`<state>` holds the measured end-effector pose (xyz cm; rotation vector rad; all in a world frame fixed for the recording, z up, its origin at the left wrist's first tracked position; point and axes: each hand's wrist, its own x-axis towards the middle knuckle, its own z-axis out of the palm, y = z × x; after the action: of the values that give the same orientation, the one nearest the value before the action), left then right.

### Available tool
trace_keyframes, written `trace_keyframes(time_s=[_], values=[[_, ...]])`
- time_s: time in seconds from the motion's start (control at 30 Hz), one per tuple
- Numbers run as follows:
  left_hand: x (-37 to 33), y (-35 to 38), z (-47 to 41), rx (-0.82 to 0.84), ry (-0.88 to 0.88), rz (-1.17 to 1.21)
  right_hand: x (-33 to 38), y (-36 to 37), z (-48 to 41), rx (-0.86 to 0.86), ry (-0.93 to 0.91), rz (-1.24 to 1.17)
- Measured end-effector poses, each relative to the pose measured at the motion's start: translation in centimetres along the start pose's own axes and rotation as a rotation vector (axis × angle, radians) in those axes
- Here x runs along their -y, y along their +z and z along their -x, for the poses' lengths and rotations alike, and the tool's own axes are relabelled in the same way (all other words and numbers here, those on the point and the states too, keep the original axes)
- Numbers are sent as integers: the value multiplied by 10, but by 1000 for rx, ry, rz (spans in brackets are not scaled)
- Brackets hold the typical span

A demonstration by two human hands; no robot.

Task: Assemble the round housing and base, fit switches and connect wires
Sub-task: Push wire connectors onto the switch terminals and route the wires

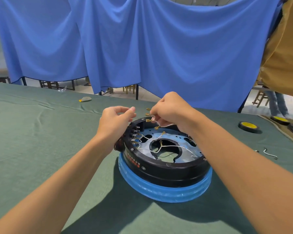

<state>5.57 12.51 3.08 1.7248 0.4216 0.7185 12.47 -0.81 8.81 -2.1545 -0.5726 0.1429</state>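
Observation:
A round black housing (167, 171) sits upside down on a blue film-wrapped ring (164, 191) on the green table. Inside it lies a pale metal base plate (186, 150) with a large middle hole. Switch terminals (135, 135) line the housing's left inner wall. White wires (156, 150) with brass terminal ends run across the plate. My right hand (172, 112) pinches a bundle of these wires above the far rim, brass ends sticking out to the left. My left hand (116, 122) hovers over the left rim, fingers curled, thumb and forefinger close together; whether it holds a wire is unclear.
A roll of black tape (249, 127) with a yellow core lies at the right. Small white wire pieces (269, 153) lie on the green cloth (41, 132) to the right. A yellow-white scrap (85, 99) lies at the far edge. Blue curtains hang behind; a person stands at far right.

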Motion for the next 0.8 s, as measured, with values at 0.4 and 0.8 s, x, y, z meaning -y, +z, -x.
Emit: trace_keyframes(time_s=[0.4,0.8], values=[[35,1,23,99,-123,64,-23,28,-2,162,57,143],[46,5,24,17,-60,105,-21,41,-4,64,-19,249]])
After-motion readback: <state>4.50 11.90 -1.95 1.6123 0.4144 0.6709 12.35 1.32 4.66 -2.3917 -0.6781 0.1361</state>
